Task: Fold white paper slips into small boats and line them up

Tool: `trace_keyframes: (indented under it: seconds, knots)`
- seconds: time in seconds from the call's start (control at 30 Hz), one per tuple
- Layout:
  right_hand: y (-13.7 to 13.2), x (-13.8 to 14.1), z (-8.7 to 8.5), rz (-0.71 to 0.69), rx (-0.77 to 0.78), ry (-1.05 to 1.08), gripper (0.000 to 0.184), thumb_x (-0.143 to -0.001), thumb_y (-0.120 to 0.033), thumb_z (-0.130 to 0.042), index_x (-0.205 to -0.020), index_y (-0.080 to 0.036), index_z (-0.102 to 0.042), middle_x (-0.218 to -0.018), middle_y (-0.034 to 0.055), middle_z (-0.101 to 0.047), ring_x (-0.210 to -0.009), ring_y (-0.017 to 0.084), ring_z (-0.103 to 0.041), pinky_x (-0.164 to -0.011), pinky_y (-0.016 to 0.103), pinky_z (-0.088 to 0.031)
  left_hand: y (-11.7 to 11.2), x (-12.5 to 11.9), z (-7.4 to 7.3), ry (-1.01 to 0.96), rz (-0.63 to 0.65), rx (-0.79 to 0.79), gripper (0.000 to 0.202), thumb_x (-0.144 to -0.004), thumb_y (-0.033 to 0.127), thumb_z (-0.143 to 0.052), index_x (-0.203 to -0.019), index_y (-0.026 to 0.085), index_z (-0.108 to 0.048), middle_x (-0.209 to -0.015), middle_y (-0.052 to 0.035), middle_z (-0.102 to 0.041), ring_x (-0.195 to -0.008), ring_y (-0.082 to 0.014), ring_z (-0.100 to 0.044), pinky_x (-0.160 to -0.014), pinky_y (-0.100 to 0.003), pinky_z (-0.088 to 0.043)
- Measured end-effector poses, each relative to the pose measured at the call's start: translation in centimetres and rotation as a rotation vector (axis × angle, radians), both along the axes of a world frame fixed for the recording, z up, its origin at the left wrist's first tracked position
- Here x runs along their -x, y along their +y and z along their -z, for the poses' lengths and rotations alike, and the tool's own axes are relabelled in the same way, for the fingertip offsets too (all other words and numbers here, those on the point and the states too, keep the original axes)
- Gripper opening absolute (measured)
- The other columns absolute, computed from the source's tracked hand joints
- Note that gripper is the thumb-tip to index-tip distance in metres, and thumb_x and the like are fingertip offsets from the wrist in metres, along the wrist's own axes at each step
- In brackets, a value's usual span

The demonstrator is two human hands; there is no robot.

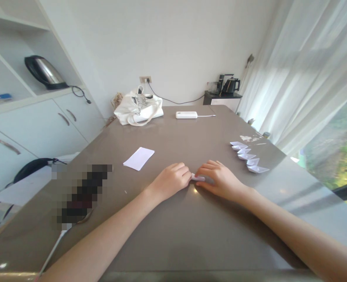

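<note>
Head view: fingers at work on a small folded paper (201,178), which lies low over the table (173,143) between the two hands. The left hand (175,177) is curled, its fingertips closed about the near end of the strip (the thumb is mostly hidden from where one stands); the right hand (218,178) arches over the other end, thumb on one edge and forefinger on the opposite one, pinching it lightly. The step in hand appears to be the shaping or pressing of a fold; the next move would seem to call for level edges, one hand steadying while the other runs along the crease. Just beyond, to the left, a stack of white paper (139,158) lies flat; to the right, pointed folded shapes (246,156) stand in a slanting row, well apart from the fingers. Farther out, a white device (186,115) with a short cable and a white bag (132,109) occupy the far end
</note>
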State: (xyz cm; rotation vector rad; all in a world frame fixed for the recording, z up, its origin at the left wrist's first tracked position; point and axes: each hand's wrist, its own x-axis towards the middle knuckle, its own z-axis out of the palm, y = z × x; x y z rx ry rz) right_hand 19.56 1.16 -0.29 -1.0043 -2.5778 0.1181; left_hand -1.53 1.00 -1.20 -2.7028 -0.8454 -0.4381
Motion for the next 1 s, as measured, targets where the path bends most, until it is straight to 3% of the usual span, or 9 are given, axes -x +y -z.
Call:
trace_keyframes:
  seconds: [0.17, 0.27, 0.5, 0.7, 0.87, 1.0]
  knots:
    - [-0.3, 0.3, 0.2, 0.042, -0.03, 0.154, 0.014, -0.087, -0.028, -0.056, -0.087, -0.019, -0.066, -0.082, 0.0054, -0.068, -0.08, 0.019, -0.056, -0.075, 0.03, -0.037, -0.6, -0.5, -0.6, -0.355, -0.048, 0.159, 0.012, -0.087, 0.016, -0.048, -0.08, 0.015, -0.058, -0.077, -0.0042, -0.061, -0.076, -0.0165, -0.054, -0.072, -0.027, -0.045]
    - [-0.5, 0.6, 0.1, 0.055, 0.054, 0.291, 0.016, -0.086, -0.029, -0.057, -0.083, -0.018, -0.068, -0.078, 0.005, -0.068, -0.075, 0.017, -0.056, -0.071, 0.028, -0.039, -0.9, -0.7, -0.7, -0.488, -0.053, 0.277, 0.01, -0.087, 0.018, -0.051, -0.083, 0.015, -0.059, -0.077, -0.0031, -0.062, -0.077, -0.0156, -0.054, -0.071, -0.026, -0.044]
    - [-0.6, 1.0, -0.2, 0.205, 0.347, 0.458, 0.027, -0.084, -0.036, -0.056, -0.079, -0.015, -0.072, -0.063, 0.0012, -0.062, -0.057, 0.012, -0.046, -0.054, 0.024, -0.033, -0.8, -0.7, -0.9, -0.63, -0.101, 0.457, 0.016, -0.087, 0.021, -0.054, -0.079, 0.016, -0.066, -0.072, -0.0018, -0.064, -0.071, -0.0129, -0.055, -0.068, -0.023, -0.041]
    - [-0.4, 1.1, 0.2, 0.181, 0.637, 0.626, 0.04, -0.081, -0.048, -0.055, -0.076, -0.011, -0.07, -0.057, 0.0007, -0.056, -0.051, 0.01, -0.043, -0.048, 0.023, -0.03, -1.3, -1.1, -1.6, -0.698, -0.191, 0.583, 0.017, -0.084, 0.02, -0.055, -0.071, 0.014, -0.064, -0.067, -0.001, -0.064, -0.061, -0.0107, -0.053, -0.06, -0.021, -0.038]
    - [-0.4, 1.0, 0.3, 0.156, 0.636, 0.631, 0.038, -0.079, -0.047, -0.058, -0.072, -0.011, -0.07, -0.06, 0.0033, -0.062, -0.056, 0.013, -0.05, -0.052, 0.024, -0.036, -1.6, -1.2, -1.6, -0.682, -0.175, 0.646, 0.017, -0.082, 0.023, -0.055, -0.07, 0.015, -0.064, -0.064, -0.0004, -0.062, -0.06, -0.0109, -0.052, -0.058, -0.021, -0.038]
    - [-0.3, 0.9, 0.2, 0.164, 0.738, 0.697, 0.041, -0.077, -0.05, -0.059, -0.073, -0.011, -0.07, -0.062, 0.0034, -0.064, -0.056, 0.013, -0.052, -0.052, 0.024, -0.037, -1.3, -0.9, -1.2, -0.736, -0.222, 0.79, 0.024, -0.085, 0.033, -0.053, -0.076, 0.015, -0.067, -0.058, 0.0002, -0.063, -0.053, -0.0106, -0.055, -0.055, -0.02, -0.039]
